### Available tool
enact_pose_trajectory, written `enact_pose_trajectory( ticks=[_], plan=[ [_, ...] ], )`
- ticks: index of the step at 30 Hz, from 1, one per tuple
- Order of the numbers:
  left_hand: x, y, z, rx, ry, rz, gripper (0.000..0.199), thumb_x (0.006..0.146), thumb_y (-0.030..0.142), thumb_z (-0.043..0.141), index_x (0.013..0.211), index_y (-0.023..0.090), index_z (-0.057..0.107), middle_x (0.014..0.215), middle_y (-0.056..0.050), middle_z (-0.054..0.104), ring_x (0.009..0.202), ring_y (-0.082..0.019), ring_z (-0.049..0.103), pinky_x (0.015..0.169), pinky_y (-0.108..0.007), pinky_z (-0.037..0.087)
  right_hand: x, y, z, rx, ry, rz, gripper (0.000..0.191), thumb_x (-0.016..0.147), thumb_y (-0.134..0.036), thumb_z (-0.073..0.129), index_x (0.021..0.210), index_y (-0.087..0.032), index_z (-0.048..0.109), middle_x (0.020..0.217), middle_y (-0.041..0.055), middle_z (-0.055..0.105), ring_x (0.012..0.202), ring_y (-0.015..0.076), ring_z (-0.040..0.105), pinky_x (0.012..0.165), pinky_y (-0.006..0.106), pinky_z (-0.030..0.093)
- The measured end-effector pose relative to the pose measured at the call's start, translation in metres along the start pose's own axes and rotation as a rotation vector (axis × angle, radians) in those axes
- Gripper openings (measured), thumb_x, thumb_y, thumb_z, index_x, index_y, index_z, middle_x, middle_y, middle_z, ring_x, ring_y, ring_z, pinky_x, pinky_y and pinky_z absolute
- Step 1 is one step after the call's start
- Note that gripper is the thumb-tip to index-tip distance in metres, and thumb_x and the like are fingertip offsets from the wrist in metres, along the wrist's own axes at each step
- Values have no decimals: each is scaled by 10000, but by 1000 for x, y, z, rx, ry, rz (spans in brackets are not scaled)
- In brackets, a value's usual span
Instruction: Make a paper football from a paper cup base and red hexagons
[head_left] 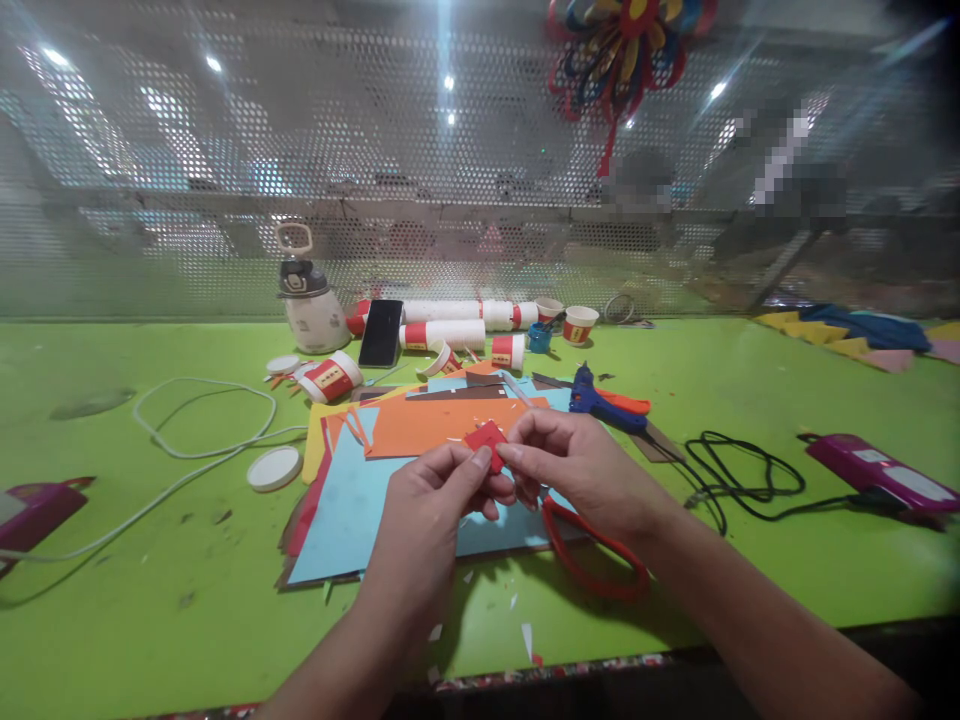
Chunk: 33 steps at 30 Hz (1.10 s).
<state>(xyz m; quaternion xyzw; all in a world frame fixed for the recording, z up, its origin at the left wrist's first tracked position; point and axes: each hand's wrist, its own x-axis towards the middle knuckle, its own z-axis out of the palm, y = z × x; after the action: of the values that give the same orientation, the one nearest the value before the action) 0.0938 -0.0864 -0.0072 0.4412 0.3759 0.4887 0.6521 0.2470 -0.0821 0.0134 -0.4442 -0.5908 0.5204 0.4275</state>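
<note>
A green table spans the lower frame; a perforated screen fills the upper part. At centre lie overlapping coloured sheets, among them a blue sheet and, above it in the frame, an orange sheet. The right hand, right of centre, and the left hand, just left of it, meet over the sheets. A bottle stands upright in the upper left, near a row of paper cups lying on their sides. Red-handled scissors show below the right hand; whether they rest on the table or hang from its fingers is hard to tell, as the hand covers their middle. A blue glue gun lies right of centre, a dark phone leans against the cups, and a white lid lies left of the sheets. At the frame's centre is a small red piece: each hand pinches it between thumb and fingers, fingertips close together. White scraps dot the table at lower centre.
</note>
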Motion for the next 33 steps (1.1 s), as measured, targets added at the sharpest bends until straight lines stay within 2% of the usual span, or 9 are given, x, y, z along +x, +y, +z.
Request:
enact_pose_trajectory(
  ticks=[23,33],
  plan=[
    [2,-3,-2,-31,-29,13,201,791,293,666,675,131,640,667,-44,683,592,-116,576,588,-228,458,0,-1,1,25,18,9,269,720,-315,767,694,-168,543,524,-64,562,478,86,534,514,227,414],
    [2,-7,2,64,49,99,215,764,305,688,675,160,556,634,-4,660,570,-114,569,599,-241,469,2,6,1,63,14,-24,317,746,-418,733,711,-163,548,581,-33,603,481,86,550,504,231,438]
  ],
)
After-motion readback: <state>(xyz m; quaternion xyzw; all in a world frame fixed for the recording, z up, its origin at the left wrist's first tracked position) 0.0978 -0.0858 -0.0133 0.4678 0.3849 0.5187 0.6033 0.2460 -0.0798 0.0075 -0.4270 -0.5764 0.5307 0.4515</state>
